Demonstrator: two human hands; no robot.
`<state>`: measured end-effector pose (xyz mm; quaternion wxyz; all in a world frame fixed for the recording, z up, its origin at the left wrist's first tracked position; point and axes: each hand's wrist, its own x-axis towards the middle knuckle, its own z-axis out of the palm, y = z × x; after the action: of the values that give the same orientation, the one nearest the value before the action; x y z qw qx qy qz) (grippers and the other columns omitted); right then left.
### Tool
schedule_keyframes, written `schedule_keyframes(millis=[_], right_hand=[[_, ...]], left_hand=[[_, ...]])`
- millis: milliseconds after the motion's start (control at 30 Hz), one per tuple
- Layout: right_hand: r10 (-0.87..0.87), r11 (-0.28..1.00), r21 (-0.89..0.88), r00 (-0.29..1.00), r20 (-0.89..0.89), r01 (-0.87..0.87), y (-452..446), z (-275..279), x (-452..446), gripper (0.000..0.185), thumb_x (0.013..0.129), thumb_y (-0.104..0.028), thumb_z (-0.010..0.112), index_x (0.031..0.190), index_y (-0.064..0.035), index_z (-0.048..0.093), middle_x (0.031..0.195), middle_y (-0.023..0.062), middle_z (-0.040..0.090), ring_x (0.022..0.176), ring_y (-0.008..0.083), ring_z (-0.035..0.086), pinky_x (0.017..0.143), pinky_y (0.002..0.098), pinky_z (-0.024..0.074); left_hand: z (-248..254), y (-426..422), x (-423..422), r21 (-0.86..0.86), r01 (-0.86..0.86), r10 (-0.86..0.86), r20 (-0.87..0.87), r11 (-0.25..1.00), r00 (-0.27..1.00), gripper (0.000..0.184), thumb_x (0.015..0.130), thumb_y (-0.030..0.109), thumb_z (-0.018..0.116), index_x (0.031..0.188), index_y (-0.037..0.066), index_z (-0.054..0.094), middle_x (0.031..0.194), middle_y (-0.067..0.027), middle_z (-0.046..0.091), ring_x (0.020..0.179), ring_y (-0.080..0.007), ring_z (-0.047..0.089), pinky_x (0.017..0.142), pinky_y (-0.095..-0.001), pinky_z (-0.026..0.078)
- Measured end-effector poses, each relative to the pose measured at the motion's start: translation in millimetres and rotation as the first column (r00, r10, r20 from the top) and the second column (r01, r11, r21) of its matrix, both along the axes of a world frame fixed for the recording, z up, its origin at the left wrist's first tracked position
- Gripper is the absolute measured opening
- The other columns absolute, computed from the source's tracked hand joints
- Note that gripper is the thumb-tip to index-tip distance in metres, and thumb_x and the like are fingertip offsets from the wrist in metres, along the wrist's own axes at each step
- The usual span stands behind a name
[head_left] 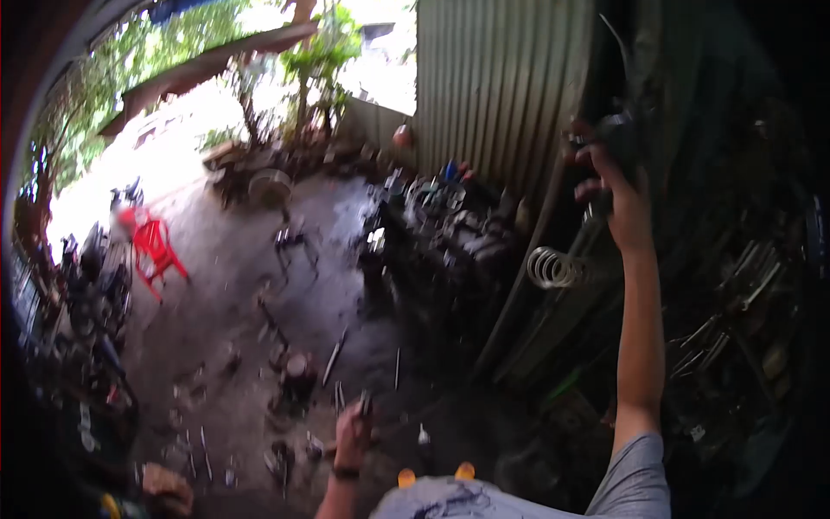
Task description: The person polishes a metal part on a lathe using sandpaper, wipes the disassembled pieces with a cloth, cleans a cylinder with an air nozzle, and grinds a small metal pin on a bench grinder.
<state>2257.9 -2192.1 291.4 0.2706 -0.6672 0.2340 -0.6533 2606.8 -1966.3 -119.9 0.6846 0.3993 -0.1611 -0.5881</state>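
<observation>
My right hand (612,186) is raised high at the upper right, with the arm stretched out. Its fingers curl around a dark metal tool (616,130), blurred and partly hidden, so its exact kind is unclear. Just below that hand hangs a pale coiled hose (558,268), beside a silver fitting (593,213). Low in the middle, my left hand (353,437) is closed on a small dark metal piece (366,403) that sticks up past the fingers; its kind cannot be made out.
Rods and parts, among them a long metal bar (335,355), lie on the dark floor. A small bottle (424,435) stands near my body. Engine parts (432,216) are heaped against a corrugated metal wall (493,86). A red chair (154,249) and motorcycles (95,277) are at left.
</observation>
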Motion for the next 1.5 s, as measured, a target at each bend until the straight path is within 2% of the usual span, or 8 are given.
schedule_keyframes(millis=[33,133,300,833,900,1233,1300,1500], right_hand=[[0.081,0.996,0.050,0.996,-0.034,-0.079,18,-36,3,0.026,0.096,-0.019,0.061,0.117,-0.0032,0.065,0.116,0.0129,0.066,0.074,0.0129,0.065,0.057,0.0248,0.0510],[0.178,0.921,0.385,0.948,-0.264,-0.065,65,-151,23,0.027,0.097,-0.016,0.062,0.119,-0.0010,0.065,0.105,0.0101,0.069,0.066,0.0103,0.063,0.051,0.0243,0.0481],[0.340,0.757,0.652,0.832,-0.437,0.034,111,-325,55,0.026,0.092,-0.015,0.070,0.114,-0.0012,0.068,0.076,0.0004,0.064,0.051,0.0075,0.056,0.048,0.0268,0.0460],[0.246,0.811,0.561,0.772,-0.586,0.167,122,-362,69,0.033,0.089,-0.025,0.072,0.083,0.0063,0.064,0.062,0.0235,0.046,0.055,0.0227,0.033,0.053,0.0356,0.0416],[0.284,0.782,0.585,0.713,-0.641,0.214,119,-361,69,0.031,0.086,-0.023,0.072,0.080,0.0056,0.064,0.070,0.0276,0.056,0.070,0.0461,0.057,0.058,0.0437,0.0447],[0.279,0.802,0.582,0.779,-0.562,0.132,113,-380,69,0.033,0.085,-0.021,0.073,0.072,0.0067,0.061,0.065,0.0272,0.053,0.064,0.0460,0.053,0.054,0.0427,0.0426],[0.303,0.800,0.572,0.702,-0.644,0.180,113,-375,68,0.022,0.087,-0.018,0.072,0.086,0.0043,0.070,0.073,0.0232,0.065,0.065,0.0292,0.069,0.059,0.0335,0.0489],[0.341,0.758,0.629,0.716,-0.609,0.174,115,-369,64,0.022,0.087,-0.016,0.071,0.083,0.0054,0.069,0.071,0.0206,0.067,0.063,0.0220,0.068,0.060,0.0330,0.0495]], left_hand=[[-3,-16,-6,-0.010,-0.012,0.012,0.009,1.000,1.000,0.020,0.093,0.023,0.060,0.103,0.007,0.065,0.100,-0.0021,0.067,0.099,-0.0150,0.062,0.092,-0.0310,0.048],[15,-62,-8,0.001,0.225,-0.223,0.112,0.974,0.968,0.029,0.096,0.030,0.059,0.111,0.005,0.062,0.092,0.0008,0.065,0.066,-0.0041,0.052,0.056,-0.0175,0.038],[12,-116,-35,-0.093,0.000,-0.013,-0.139,0.996,0.990,0.030,0.095,0.019,0.065,0.118,0.001,0.058,0.099,-0.0082,0.068,0.087,-0.0192,0.068,0.074,-0.0296,0.056],[2,-137,-46,-0.184,0.008,-0.038,-0.158,0.983,0.987,0.030,0.094,0.010,0.065,0.120,-0.003,0.056,0.104,-0.0119,0.068,0.085,-0.0188,0.068,0.075,-0.0296,0.057],[-1,-139,-46,-0.179,0.008,-0.037,-0.159,0.984,0.987,0.031,0.094,0.009,0.065,0.122,-0.003,0.056,0.104,-0.0121,0.068,0.085,-0.0187,0.068,0.075,-0.0294,0.057],[0,-136,-42,-0.202,0.023,-0.046,-0.111,0.979,0.993,0.038,0.095,0.008,0.064,0.130,-0.003,0.055,0.104,-0.0121,0.069,0.086,-0.0179,0.068,0.074,-0.0280,0.055],[0,-135,-42,-0.198,0.021,-0.042,-0.102,0.980,0.994,0.038,0.095,0.009,0.064,0.130,-0.003,0.054,0.105,-0.0122,0.069,0.086,-0.0180,0.068,0.075,-0.0279,0.055],[-5,-135,-42,-0.197,0.033,-0.052,-0.093,0.980,0.994,0.039,0.095,0.007,0.064,0.131,-0.004,0.054,0.105,-0.0131,0.069,0.085,-0.0192,0.069,0.074,-0.0281,0.056]])
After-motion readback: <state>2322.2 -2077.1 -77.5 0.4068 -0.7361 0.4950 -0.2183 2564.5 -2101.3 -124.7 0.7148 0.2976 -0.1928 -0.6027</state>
